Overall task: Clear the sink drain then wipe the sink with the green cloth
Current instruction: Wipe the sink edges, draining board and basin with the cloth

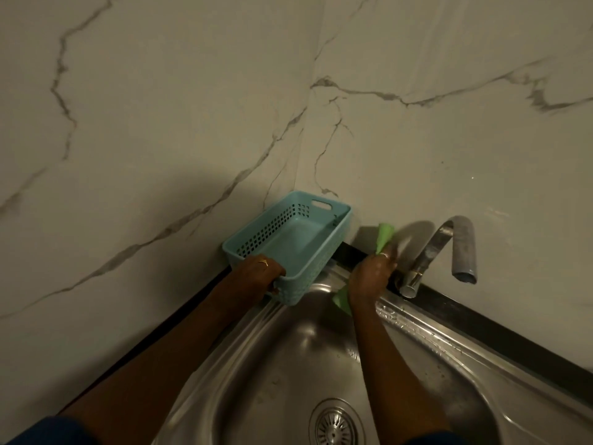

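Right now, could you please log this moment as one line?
left hand: holds teal plastic basket | right hand: wipes steel sink rim, green cloth

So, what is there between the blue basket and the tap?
In the head view, the right hand holding the green cloth lies between the blue basket and the tap.

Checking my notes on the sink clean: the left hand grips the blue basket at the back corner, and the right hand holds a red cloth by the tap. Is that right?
Not quite. In the head view the cloth in the right hand is green, not red. The rest stands: the left hand grips the blue basket at the back corner, and the right hand holds the cloth by the tap.
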